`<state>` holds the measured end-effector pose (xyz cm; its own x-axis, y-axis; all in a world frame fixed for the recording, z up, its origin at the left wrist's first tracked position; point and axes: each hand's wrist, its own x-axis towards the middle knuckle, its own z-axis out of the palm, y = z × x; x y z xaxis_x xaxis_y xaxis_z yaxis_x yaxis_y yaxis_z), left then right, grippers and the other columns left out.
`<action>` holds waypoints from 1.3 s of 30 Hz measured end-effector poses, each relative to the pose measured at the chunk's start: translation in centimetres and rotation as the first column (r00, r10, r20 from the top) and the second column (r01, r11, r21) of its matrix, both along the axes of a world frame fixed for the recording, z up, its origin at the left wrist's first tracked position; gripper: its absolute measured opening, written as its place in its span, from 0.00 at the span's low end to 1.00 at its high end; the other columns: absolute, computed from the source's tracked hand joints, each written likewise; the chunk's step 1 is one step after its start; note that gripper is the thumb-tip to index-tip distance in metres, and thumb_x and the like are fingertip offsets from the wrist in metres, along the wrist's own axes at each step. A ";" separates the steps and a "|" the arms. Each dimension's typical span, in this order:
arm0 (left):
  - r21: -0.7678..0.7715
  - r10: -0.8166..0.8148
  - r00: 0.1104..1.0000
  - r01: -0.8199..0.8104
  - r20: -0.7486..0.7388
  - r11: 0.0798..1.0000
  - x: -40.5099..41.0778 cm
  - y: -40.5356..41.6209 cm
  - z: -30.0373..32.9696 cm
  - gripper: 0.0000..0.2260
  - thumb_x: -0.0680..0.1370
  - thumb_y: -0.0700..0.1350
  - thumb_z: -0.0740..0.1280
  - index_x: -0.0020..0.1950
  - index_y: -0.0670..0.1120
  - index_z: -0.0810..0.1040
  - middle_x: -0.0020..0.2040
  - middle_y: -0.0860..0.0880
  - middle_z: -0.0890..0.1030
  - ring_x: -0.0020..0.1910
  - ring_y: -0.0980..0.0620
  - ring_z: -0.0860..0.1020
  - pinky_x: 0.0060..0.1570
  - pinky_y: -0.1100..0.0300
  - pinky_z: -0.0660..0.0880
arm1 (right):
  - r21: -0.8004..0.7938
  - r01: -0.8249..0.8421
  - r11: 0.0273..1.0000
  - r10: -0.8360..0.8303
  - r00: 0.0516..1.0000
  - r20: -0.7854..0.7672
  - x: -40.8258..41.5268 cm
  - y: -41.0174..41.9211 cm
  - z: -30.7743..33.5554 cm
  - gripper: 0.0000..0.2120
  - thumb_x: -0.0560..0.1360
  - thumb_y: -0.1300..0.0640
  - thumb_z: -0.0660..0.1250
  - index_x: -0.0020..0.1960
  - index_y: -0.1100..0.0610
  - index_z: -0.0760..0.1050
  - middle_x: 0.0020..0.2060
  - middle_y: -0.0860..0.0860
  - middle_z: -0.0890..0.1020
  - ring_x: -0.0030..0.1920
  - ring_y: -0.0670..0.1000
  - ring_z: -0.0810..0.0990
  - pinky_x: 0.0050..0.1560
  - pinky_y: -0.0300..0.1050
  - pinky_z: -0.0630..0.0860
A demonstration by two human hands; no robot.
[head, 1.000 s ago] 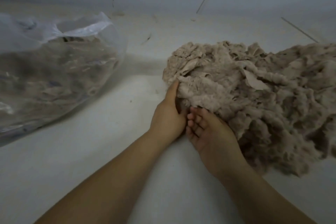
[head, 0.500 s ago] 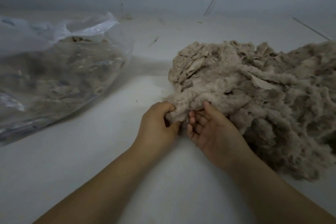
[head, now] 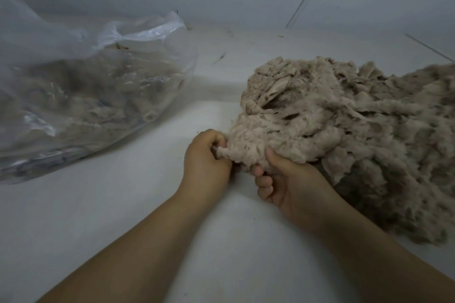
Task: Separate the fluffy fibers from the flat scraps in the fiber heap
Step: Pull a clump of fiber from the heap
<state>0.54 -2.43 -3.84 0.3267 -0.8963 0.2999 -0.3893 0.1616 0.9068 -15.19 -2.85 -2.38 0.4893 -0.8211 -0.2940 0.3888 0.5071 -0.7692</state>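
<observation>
Gripping the near-left edge of the fiber heap (head: 344, 130) at centre frame, the left hand (head: 205, 162) now has its fingers curled round a fluffy tuft (head: 236, 149), where 1 second earlier they lay straight against it. Just right, the right hand (head: 283, 179) has closed too, thumb on top, fingers beneath. That suggests a clump is about to be torn free. Farther up, flat scraps (head: 278, 86) show. A plastic bag (head: 98, 96) sits upper left.

Fiber heap (head: 344, 130) beige-tan; bag (head: 73, 69) clear plastic (tan stuff inside); floor (head: 123, 204) plain white.
</observation>
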 end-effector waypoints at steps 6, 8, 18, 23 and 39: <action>0.076 0.075 0.958 -0.056 -0.279 0.996 0.1 -1.3 0.1 0.13 0.68 0.29 0.61 0.32 0.47 0.70 0.28 0.48 0.73 0.30 0.50 0.71 0.29 0.53 0.69 | -0.052 -0.300 0.953 0.302 0.953 0.028 -0.6 0.6 -0.7 0.13 0.77 0.53 0.65 0.50 0.62 0.84 0.38 0.53 0.81 0.33 0.45 0.77 0.34 0.36 0.76; 0.085 0.081 0.927 -0.053 -0.367 0.995 0.0 -1.4 0.2 0.12 0.69 0.31 0.63 0.32 0.48 0.72 0.30 0.46 0.74 0.31 0.49 0.71 0.31 0.51 0.70 | -0.077 -0.369 0.926 0.370 0.929 0.001 -0.6 0.7 -0.8 0.13 0.76 0.54 0.65 0.51 0.60 0.84 0.40 0.53 0.82 0.35 0.44 0.78 0.36 0.37 0.77; -0.212 -0.335 0.939 0.313 -0.077 0.926 -1.4 2.1 1.0 0.08 0.72 0.36 0.72 0.48 0.44 0.77 0.39 0.45 0.76 0.36 0.53 0.76 0.37 0.62 0.75 | -0.071 -0.227 0.971 0.234 0.967 0.106 0.0 0.4 -1.6 0.17 0.77 0.59 0.66 0.63 0.64 0.75 0.52 0.57 0.83 0.46 0.50 0.81 0.47 0.41 0.81; 0.073 -0.433 0.899 0.436 -0.061 0.897 -1.8 1.6 1.3 0.09 0.75 0.37 0.72 0.55 0.44 0.83 0.54 0.49 0.83 0.55 0.55 0.81 0.58 0.58 0.77 | -0.086 -0.206 0.975 0.211 0.976 0.052 0.7 0.5 -1.9 0.16 0.71 0.58 0.66 0.58 0.60 0.76 0.51 0.52 0.85 0.48 0.49 0.85 0.42 0.41 0.81; -0.016 -0.329 0.921 0.333 -0.209 0.943 -0.5 1.3 1.2 0.14 0.61 0.33 0.59 0.28 0.50 0.78 0.31 0.49 0.77 0.35 0.50 0.77 0.39 0.58 0.73 | -0.038 -0.211 0.977 0.215 0.962 0.167 0.4 -0.3 -1.4 0.25 0.76 0.49 0.68 0.70 0.58 0.71 0.67 0.60 0.77 0.67 0.60 0.75 0.65 0.61 0.73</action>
<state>0.01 -1.15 -2.62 0.0629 -0.9690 0.2389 -0.1211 0.2302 0.9656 -14.83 -3.19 -3.79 0.6946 -0.6973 -0.1767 0.3988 0.5777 -0.7122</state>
